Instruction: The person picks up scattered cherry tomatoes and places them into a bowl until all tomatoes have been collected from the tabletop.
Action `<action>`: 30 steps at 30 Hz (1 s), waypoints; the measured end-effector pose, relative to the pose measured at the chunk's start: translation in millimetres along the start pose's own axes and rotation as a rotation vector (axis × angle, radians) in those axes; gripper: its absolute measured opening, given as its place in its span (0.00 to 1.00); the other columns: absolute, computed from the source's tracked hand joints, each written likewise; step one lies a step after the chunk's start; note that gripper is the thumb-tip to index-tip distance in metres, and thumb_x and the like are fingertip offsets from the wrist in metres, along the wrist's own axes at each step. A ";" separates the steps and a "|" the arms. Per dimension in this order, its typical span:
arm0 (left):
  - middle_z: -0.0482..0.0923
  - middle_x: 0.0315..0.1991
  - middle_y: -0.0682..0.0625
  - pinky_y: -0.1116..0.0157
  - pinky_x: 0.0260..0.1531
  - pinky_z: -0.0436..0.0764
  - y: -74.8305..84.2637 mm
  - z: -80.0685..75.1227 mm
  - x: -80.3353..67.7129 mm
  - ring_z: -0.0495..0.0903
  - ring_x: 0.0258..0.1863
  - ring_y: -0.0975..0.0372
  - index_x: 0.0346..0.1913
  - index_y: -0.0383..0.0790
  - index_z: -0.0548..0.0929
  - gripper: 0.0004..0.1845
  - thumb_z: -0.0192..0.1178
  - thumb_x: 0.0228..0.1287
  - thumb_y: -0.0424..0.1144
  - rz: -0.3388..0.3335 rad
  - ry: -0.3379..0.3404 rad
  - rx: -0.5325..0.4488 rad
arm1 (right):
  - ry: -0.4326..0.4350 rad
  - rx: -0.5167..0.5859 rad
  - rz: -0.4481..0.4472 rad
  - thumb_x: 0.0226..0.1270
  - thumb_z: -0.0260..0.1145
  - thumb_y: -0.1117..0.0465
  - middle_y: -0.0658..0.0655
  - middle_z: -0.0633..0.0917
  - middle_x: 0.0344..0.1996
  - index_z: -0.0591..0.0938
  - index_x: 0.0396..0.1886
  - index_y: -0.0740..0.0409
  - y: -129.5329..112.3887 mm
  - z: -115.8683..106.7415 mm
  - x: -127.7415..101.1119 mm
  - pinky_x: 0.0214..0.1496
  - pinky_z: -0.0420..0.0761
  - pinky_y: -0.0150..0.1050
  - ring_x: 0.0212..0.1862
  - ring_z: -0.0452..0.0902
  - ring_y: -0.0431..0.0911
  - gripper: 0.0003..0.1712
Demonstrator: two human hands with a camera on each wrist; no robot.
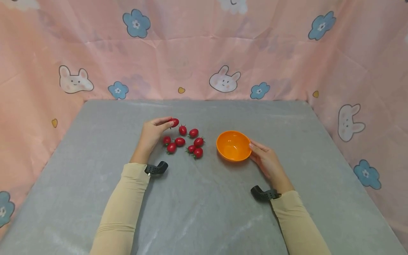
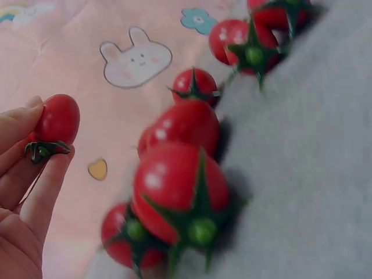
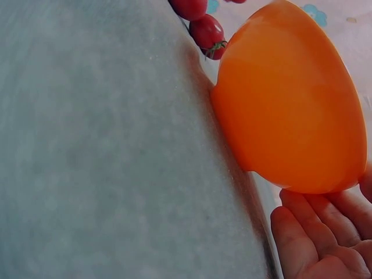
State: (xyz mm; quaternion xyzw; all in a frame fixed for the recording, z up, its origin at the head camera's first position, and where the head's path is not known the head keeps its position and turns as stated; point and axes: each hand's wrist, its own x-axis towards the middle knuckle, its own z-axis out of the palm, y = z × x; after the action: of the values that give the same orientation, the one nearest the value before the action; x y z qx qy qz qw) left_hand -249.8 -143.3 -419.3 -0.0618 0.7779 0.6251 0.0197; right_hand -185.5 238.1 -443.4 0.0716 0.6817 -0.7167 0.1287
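Between the left hand's [image 1: 152, 132] thumb and fingertips sits a small red cherry tomato [image 1: 174, 122], smooth and glossy with its green stalk cap showing in the left wrist view, pinched just above the grey cloth-covered table [image 1: 204, 212]. Just to the right of that hand lie the loose tomatoes [image 1: 186, 141], a scatter of about eight round red ones with green star-shaped caps, some touching one another. Further right, against the right hand's [image 1: 267, 161] fingertips, stands the orange bowl [image 1: 233, 145], a smooth, rounded plastic-looking shell whose inside appears bare, though the head view sees it at a slant. The right hand's fingers lie nearly straight and relaxed along the bowl's outer wall, touching it without curling round. Both forearms wear beige sleeves [image 1: 122, 212] with a dark strap at each wrist
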 end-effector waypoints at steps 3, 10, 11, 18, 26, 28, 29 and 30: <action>0.83 0.58 0.45 0.54 0.66 0.73 6.7 3.5 -2.0 0.74 0.63 0.56 0.57 0.45 0.85 0.24 0.69 0.61 0.52 0.028 0.015 -0.011 | -0.004 0.000 -0.001 0.76 0.58 0.50 0.60 0.58 0.77 0.60 0.75 0.64 -1.3 -0.4 -0.5 0.56 0.77 0.22 0.53 0.76 0.23 0.37; 0.86 0.54 0.46 0.55 0.65 0.73 20.4 15.7 -8.4 0.77 0.60 0.59 0.55 0.46 0.87 0.23 0.71 0.59 0.52 0.057 -0.022 -0.034 | 0.002 0.015 -0.008 0.76 0.59 0.51 0.61 0.59 0.77 0.61 0.75 0.65 -1.8 0.0 -1.4 0.55 0.78 0.21 0.52 0.77 0.23 0.37; 0.86 0.54 0.46 0.56 0.65 0.72 21.9 17.6 -9.3 0.77 0.60 0.59 0.54 0.46 0.87 0.23 0.71 0.58 0.51 0.056 -0.032 -0.041 | 0.003 0.015 -0.009 0.76 0.59 0.51 0.61 0.59 0.77 0.61 0.75 0.65 -1.7 0.2 -1.4 0.55 0.78 0.21 0.51 0.77 0.23 0.37; 0.85 0.54 0.48 0.54 0.66 0.72 28.8 33.5 -13.5 0.75 0.62 0.61 0.54 0.46 0.88 0.21 0.71 0.59 0.50 0.073 -0.111 -0.044 | 0.002 -0.005 -0.007 0.76 0.58 0.51 0.60 0.59 0.77 0.61 0.75 0.64 -1.0 -0.3 -0.7 0.56 0.77 0.21 0.56 0.76 0.25 0.36; 0.88 0.49 0.52 0.56 0.51 0.78 31.5 56.8 -15.8 0.79 0.50 0.56 0.51 0.53 0.89 0.18 0.71 0.58 0.52 0.079 -0.196 0.005 | 0.007 -0.009 0.002 0.76 0.58 0.51 0.59 0.60 0.77 0.62 0.75 0.63 -2.4 0.2 -0.6 0.58 0.77 0.23 0.61 0.74 0.29 0.36; 0.88 0.48 0.52 0.60 0.45 0.77 35.5 63.0 -17.6 0.78 0.48 0.60 0.50 0.52 0.89 0.17 0.72 0.58 0.51 0.071 -0.208 0.002 | 0.009 -0.006 0.005 0.76 0.58 0.51 0.59 0.60 0.77 0.62 0.75 0.63 -2.2 0.4 -0.5 0.59 0.76 0.23 0.62 0.73 0.30 0.36; 0.88 0.48 0.52 0.63 0.43 0.77 37.7 66.0 -18.3 0.78 0.48 0.61 0.50 0.52 0.90 0.17 0.72 0.58 0.51 0.067 -0.214 0.006 | 0.008 -0.005 0.004 0.76 0.58 0.51 0.59 0.60 0.77 0.62 0.75 0.64 -2.2 0.7 -0.6 0.60 0.76 0.23 0.63 0.73 0.30 0.36; 0.88 0.48 0.52 0.64 0.40 0.76 39.7 69.2 -18.8 0.78 0.46 0.62 0.49 0.52 0.90 0.16 0.72 0.58 0.50 0.068 -0.220 0.011 | 0.010 -0.007 0.005 0.76 0.58 0.51 0.59 0.60 0.77 0.62 0.75 0.63 -2.1 0.8 -0.5 0.61 0.76 0.24 0.64 0.73 0.31 0.36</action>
State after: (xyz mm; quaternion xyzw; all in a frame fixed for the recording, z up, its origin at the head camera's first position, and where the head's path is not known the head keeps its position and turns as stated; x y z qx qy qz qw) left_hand -239.2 -66.2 -393.8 0.0338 0.7762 0.6240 0.0841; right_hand -185.6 237.5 -441.2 0.0764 0.6846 -0.7136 0.1276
